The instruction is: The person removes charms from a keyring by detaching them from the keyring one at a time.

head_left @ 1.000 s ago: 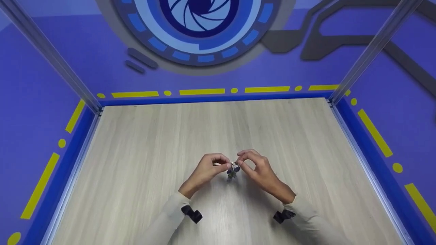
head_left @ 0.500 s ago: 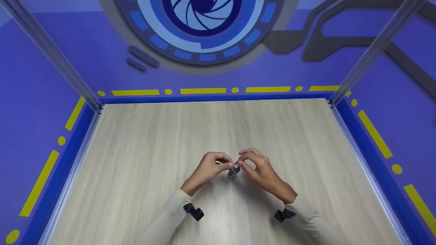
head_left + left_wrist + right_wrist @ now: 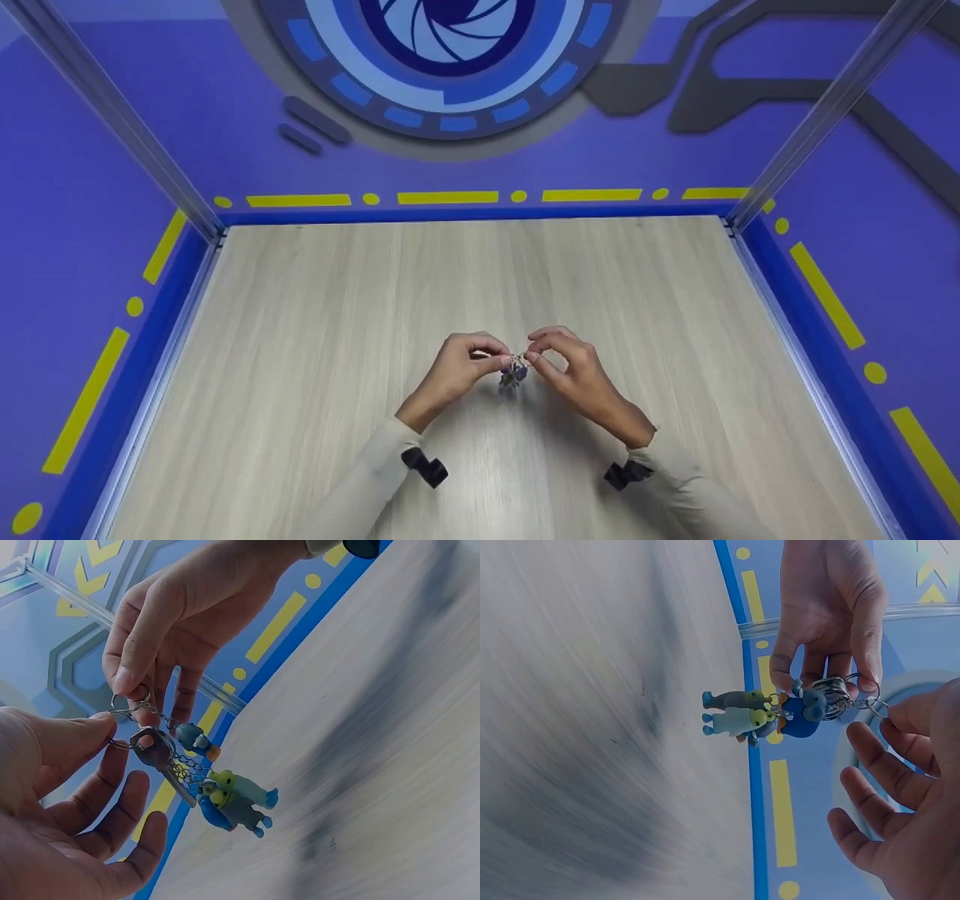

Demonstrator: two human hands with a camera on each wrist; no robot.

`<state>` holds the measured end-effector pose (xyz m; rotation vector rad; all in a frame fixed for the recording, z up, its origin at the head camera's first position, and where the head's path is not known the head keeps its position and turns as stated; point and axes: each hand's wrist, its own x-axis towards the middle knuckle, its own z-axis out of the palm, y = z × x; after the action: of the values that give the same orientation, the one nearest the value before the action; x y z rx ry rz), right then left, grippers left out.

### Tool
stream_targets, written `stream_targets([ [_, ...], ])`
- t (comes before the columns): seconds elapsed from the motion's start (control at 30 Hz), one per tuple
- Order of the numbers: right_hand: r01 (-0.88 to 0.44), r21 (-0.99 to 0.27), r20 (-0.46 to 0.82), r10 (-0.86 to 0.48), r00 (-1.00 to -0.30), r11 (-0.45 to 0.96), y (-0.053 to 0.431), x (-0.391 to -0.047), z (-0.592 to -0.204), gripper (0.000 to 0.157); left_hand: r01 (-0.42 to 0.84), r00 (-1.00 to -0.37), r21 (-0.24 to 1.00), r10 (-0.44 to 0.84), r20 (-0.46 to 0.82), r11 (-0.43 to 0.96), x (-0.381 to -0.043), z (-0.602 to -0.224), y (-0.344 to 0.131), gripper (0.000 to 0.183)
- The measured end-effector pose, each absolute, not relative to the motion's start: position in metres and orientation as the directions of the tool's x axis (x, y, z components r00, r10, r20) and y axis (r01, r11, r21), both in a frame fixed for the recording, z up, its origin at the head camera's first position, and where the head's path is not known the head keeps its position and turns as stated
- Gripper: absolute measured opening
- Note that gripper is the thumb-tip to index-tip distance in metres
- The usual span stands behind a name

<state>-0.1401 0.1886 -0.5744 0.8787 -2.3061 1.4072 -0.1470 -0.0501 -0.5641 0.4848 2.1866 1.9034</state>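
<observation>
Head view, key bunch: the key bunch [image 3: 513,374] is held up over the bench [image 3: 360,300], between 5 and 6 o'clock from the frame's middle.
Head view, hands: the left hand [image 3: 454,367] lies at 9 o'clock of it, the right hand [image 3: 583,375] at 3, both with thumb and fingers brought together at its top.
Left wrist view, rings: left thumb and forefinger pinch the metal rings [image 3: 132,708] from 9 o'clock, the other fingers loosely bent; the right hand pinches ring wire from 12. The wire looks stiff, thin and probably slick, so fingertip pads or a nail edge should suit it best.
Left wrist view, key: the key [image 3: 154,752] slants toward 5 o'clock; likely rigid, and a poor handle if it pivots freely.
Left wrist view, chains: the chains [image 3: 193,765] look limp, apt to swing or snarl.
Right wrist view, charms: the figure charms [image 3: 802,716] hang toward 9 o'clock from the rings; probably light, perhaps rubber or plastic, better left untouched.
Right wrist view, grip: right thumb and forefinger nip a ring, remaining fingers spread; the left hand pinches at 12 o'clock.
</observation>
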Motion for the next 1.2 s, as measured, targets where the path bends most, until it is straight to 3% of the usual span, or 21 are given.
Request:
stream_targets([
  [0.3,-0.551,-0.747,0.448,-0.332,-0.83,0.372,0.19,-0.1353,-0.5719,0.008,0.107,-0.925,0.99,0.373,0.066,0.091,-0.1468,-0.5671,-0.051,0.008],
  [0.73,-0.407,-0.847,0.309,-0.306,-0.9,0.341,0.189,-0.1328,-0.5732,0.011,0.081,-0.93,0.996,0.361,0.064,0.034,-0.1469,-0.5692,-0.0512,0.009],
  [1.2,-0.415,-0.838,0.305,-0.327,-0.894,0.354,0.1878,-0.1357,-0.5806,0.01,0.077,-0.938,0.997,0.34,0.066,0.02,-0.1476,-0.5696,-0.0517,0.011],
])
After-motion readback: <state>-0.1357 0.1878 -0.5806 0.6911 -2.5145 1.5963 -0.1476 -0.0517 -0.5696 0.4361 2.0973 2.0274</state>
